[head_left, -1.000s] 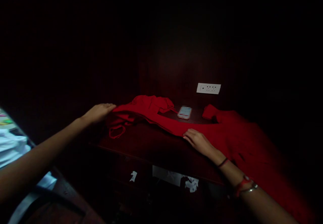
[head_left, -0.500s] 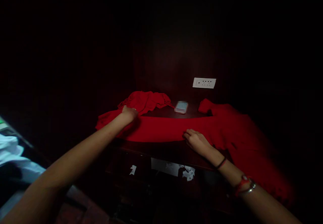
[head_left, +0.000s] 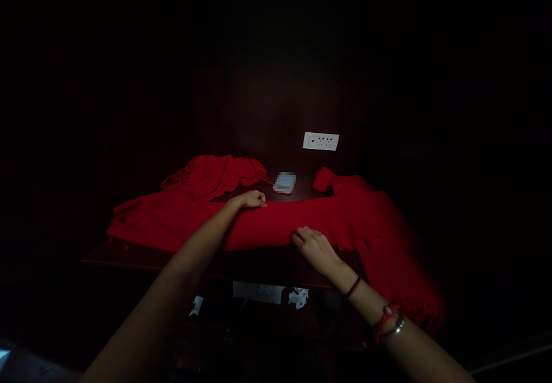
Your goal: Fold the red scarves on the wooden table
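Across a dark wooden shelf (head_left: 129, 256) lies a long red cloth (head_left: 271, 225), with a gathered heap at the back left and a wider part hanging over the front edge at the right. A fringe or row of slits runs along its lower right end. My left hand (head_left: 252, 199) is at the far edge of the flat strip, fingers bent in against the cloth. At the near edge, my right hand (head_left: 314, 248) has its fingers curled closed on the fabric. Its wrist carries a dark band, a red band and a metal bracelet.
A small pale, blurred item (head_left: 284, 182) lies on the shelf behind the cloth. On the back wall is a white socket plate (head_left: 321, 141). Beneath the shelf edge are a white strip (head_left: 259, 292) and torn white scraps (head_left: 298, 298). The surroundings are very dark.
My left hand has come from the cloth's left end rightward to the far edge near my right hand. The left part of the cloth now lies spread flatter. The view has turned somewhat.
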Demonstrator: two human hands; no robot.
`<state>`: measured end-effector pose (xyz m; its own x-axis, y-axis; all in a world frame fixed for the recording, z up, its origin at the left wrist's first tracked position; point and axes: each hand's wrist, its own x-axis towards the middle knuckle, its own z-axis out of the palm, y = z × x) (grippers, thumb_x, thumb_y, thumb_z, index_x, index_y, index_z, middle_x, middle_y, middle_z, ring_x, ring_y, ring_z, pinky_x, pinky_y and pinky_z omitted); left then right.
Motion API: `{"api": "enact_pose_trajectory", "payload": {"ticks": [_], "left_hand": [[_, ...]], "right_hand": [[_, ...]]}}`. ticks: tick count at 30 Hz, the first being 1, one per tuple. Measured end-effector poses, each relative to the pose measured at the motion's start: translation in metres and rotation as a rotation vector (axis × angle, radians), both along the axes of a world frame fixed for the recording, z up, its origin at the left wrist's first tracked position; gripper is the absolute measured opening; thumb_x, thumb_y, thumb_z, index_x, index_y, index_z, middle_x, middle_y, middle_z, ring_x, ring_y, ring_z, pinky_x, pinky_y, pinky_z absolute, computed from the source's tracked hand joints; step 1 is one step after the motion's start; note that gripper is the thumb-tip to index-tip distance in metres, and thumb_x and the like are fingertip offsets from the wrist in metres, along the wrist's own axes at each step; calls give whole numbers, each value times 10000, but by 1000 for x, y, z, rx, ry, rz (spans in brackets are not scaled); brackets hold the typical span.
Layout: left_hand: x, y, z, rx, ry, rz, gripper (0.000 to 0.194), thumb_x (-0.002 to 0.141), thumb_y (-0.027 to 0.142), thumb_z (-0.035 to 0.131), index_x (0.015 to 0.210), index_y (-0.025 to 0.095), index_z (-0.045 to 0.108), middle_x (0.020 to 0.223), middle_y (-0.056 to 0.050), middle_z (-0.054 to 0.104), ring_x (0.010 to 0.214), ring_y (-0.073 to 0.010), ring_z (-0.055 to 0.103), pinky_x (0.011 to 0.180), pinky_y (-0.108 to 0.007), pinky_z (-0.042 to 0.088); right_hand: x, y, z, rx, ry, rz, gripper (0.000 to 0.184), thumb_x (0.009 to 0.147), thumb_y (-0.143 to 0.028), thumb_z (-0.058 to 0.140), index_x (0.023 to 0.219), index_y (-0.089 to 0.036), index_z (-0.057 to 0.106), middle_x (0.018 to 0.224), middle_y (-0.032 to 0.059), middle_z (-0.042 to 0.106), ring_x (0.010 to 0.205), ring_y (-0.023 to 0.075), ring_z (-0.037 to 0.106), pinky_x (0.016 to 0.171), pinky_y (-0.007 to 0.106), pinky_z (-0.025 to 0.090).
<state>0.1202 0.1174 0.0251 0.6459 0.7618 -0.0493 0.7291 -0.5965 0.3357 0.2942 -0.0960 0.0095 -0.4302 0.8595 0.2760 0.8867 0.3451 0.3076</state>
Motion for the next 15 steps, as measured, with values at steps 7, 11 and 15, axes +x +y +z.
{"api": "enact_pose_trajectory", "payload": {"ticks": [7,11,15], "left_hand": [[-7,18,-2,-311,-307,-58,239,600,236,565,817,135,576,655,16,561,609,-96,493,562,-190,369],[2,10,27,-409,-619,-44,304,631,222,557,919,124,558,779,-11,586,708,-104,522,664,-218,394],[35,-2,76,-534,-867,-38,335,675,184,538,1006,138,523,819,-28,593,704,-107,539,692,-258,417]], "right_hand": [[-12,9,9,-127,-22,69,167,802,-136,382,878,-159,529,820,76,562,719,148,524,604,247,382],[-4,6,24,-32,349,-49,229,802,-137,346,951,-176,515,865,64,575,765,129,542,655,225,403],[18,1,45,74,1049,-67,273,784,-168,314,973,-159,510,666,17,597,612,105,563,601,219,432]]}}
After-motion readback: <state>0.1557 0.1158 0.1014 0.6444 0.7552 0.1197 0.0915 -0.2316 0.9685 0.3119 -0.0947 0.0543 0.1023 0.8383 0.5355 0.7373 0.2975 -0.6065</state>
